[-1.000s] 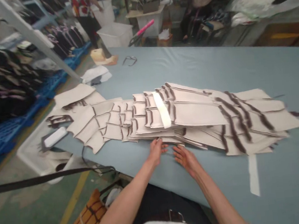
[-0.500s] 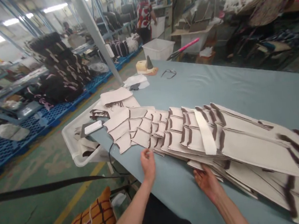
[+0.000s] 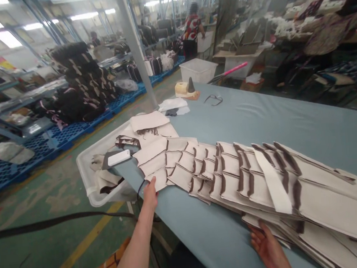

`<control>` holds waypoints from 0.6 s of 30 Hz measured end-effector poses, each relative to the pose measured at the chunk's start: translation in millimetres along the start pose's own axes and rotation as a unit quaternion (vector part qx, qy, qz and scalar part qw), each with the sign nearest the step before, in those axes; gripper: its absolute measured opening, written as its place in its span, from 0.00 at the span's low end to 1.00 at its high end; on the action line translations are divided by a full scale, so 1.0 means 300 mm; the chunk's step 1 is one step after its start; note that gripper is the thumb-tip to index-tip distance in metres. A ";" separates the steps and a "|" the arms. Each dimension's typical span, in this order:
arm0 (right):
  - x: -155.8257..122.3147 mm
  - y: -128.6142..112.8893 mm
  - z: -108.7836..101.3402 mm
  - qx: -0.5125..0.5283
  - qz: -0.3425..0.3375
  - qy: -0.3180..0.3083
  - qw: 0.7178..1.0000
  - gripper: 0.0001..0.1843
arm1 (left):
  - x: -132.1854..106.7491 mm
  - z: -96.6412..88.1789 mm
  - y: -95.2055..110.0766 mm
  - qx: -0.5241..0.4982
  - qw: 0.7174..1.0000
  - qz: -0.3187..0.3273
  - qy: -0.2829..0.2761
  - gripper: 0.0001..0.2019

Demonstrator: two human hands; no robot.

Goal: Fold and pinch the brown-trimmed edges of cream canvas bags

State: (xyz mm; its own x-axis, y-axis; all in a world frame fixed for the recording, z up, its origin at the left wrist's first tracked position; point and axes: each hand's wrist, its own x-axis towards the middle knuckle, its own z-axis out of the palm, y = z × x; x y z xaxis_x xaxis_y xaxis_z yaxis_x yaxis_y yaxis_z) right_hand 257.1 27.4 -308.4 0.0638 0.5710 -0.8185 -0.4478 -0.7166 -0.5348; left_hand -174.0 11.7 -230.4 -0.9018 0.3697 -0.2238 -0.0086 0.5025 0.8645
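Your left hand (image 3: 150,191) has moved outward since half a second ago: then it was short of the end panels, and now it is at their near corner. Your right hand (image 3: 266,239) stays by the front edge of the pile of cream panels (image 3: 261,189), and your view has swung a little to the left.

That pile lies along the near side of the blue-grey table (image 3: 290,110), its dark-edged pieces overlapping in steps, with a pale strip (image 3: 273,184) lying across the top. The end panels (image 3: 152,164) fan out at the left, close to the white bin (image 3: 84,176) beside the table.

You have your left fingers up against the corner of the end panels, but I cannot tell whether they pinch it or only touch. Your right hand is palm up, fingers loosely curled and not closed around anything I can make out; whether the fingertips touch the lowest layers is unclear.

You seem to be at the stage of squaring or gathering the spread pieces. Your next move probably calls for firm, even contact at both places, drawing the left end inward without letting the overlapped layers slide apart.
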 end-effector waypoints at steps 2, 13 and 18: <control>-0.003 0.007 0.003 -0.011 -0.010 0.006 1.000 0.26 | -0.002 -0.001 0.040 0.021 0.997 0.054 -0.050 0.19; -0.054 0.039 0.040 -0.142 -0.089 0.009 0.986 0.35 | -0.346 0.023 0.457 0.088 0.870 0.394 -0.282 0.07; -0.181 0.041 0.080 -0.204 -0.155 -0.034 0.966 0.41 | -0.630 -0.117 0.613 0.073 0.805 0.481 -0.341 0.06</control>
State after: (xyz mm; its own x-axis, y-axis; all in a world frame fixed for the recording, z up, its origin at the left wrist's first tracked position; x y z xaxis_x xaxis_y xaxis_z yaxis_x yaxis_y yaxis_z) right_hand 226.8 -3.0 -265.4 0.0734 0.7985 -0.5975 -0.0270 -0.5973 -0.8016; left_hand -20.4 6.9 -13.5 -0.0144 0.9600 0.2798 0.6473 -0.2043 0.7344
